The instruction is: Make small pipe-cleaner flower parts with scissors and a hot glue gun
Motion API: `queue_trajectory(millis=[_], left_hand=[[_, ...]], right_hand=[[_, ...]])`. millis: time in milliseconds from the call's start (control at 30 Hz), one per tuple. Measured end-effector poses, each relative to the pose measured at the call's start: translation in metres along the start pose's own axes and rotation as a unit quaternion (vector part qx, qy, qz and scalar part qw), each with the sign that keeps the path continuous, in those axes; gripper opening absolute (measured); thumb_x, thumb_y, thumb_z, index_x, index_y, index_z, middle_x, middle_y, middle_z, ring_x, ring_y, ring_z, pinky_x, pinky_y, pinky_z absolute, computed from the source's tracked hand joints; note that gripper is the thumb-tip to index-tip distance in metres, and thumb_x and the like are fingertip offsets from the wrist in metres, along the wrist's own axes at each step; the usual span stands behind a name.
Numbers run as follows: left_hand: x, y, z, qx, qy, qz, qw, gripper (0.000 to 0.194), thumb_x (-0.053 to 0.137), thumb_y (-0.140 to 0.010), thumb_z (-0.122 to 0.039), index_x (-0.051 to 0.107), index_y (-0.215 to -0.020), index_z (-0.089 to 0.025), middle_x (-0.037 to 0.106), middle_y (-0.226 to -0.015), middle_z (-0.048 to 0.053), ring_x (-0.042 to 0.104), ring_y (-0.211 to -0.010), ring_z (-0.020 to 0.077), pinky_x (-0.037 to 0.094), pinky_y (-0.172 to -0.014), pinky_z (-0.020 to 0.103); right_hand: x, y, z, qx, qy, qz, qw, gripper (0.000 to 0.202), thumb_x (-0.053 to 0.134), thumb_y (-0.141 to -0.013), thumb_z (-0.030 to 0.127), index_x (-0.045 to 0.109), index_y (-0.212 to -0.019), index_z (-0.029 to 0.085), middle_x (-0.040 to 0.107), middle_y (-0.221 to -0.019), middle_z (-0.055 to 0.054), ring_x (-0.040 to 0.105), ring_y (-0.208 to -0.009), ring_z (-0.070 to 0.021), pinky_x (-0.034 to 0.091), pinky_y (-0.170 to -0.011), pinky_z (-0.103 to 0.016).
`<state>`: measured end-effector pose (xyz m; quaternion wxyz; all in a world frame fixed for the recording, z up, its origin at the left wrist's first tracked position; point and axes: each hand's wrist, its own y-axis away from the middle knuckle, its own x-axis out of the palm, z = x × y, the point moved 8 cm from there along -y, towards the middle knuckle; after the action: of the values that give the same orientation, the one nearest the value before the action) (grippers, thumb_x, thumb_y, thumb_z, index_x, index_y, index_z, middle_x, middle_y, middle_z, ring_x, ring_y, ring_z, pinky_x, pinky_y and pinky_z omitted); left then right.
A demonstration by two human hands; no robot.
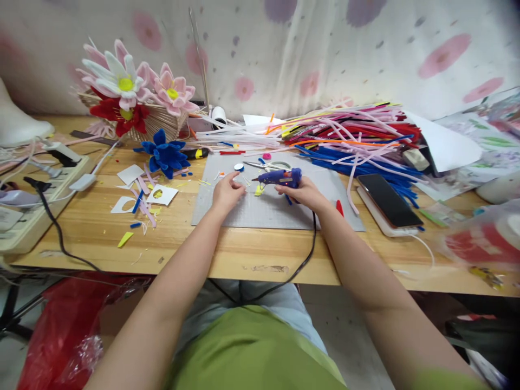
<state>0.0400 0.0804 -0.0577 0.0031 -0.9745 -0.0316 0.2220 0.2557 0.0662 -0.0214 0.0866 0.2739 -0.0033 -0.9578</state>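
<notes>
Glue gun: blue-purple body, orange patch up top, small red light on the side. Held roughly level, nozzle at 9 o'clock, back end at 3. Black cord drops from the grip end toward 6, then curves round to 7.
Disc: small, round, white face, blue rim. Sits about 10 o'clock off the nozzle tip, near but apart. Can't tell if pinched or lying loose.

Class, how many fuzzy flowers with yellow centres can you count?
3: the white-and-pink flower at upper left, the pink flower right of it, and the red flower below the first. Others may be hidden.
</notes>
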Motion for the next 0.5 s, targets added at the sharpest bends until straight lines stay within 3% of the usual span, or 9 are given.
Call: queue_trajectory(millis=[133, 500], left_hand=[[-0.003, 0.001, -0.004, 0.016, -0.024, -0.016, 0.999, 0.069, 0.063, -0.068, -0.023, 0.043, -0.134, -0.020, 0.069, -0.076, -0.001, 0.065, -0.071, 0.0138, 0.051, -0.072, 0.027], [-0.007, 0.004, -0.013, 0.028, -0.062, -0.023, 0.997, 0.068, 0.063, -0.066, -0.019, 0.046, -0.131, -0.016, 0.069, -0.077, 0.001, 0.064, -0.075, 0.0153, 0.049, -0.075, 0.028]], right_hand=[[0.007, 0.002, 0.002, -0.004, 0.034, 0.016, 0.999, 0.041, 0.065, -0.067, 0.053, 0.065, -0.087, 0.017, 0.059, -0.058, 0.000, 0.044, -0.044, -0.0092, 0.036, -0.044, -0.025], [0.007, 0.002, 0.003, -0.066, 0.056, -0.012, 0.996, 0.039, 0.064, -0.069, 0.053, 0.068, -0.087, 0.019, 0.061, -0.061, -0.002, 0.057, -0.064, -0.0171, 0.045, -0.060, -0.029]])
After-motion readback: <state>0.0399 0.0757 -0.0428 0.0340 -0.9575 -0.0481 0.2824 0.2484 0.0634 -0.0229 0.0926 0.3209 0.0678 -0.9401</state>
